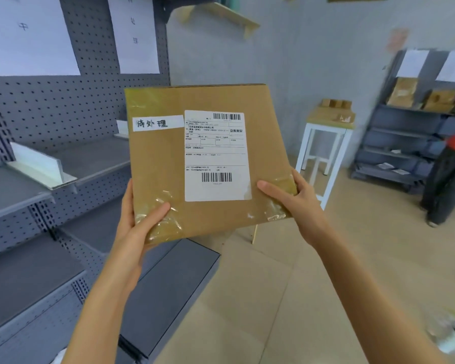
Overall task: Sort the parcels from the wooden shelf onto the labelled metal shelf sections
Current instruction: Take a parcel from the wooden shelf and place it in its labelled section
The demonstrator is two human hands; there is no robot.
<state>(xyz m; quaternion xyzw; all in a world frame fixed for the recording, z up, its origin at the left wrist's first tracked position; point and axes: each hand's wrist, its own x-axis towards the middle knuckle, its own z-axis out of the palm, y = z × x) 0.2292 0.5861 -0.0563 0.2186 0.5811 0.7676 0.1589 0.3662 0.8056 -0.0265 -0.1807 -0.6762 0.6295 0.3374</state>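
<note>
Gripping a flat cardboard parcel [195, 158] at its lower corners: left hand [139, 224] and right hand [292, 195], thumbs curled over the front. Parcel held upright in mid-air beside the grey metal shelf [37, 195]; shipping label [216, 156] and handwritten tag [156, 123] face the camera.

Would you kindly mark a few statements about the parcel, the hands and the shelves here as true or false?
1. Both the left hand and the right hand hold the cardboard parcel. True.
2. The parcel lies on the metal shelf. False: it is held in the air.
3. A handwritten white strip sits left of the shipping label. True.
4. The white stool is bare. False: small boxes sit on it.
</note>
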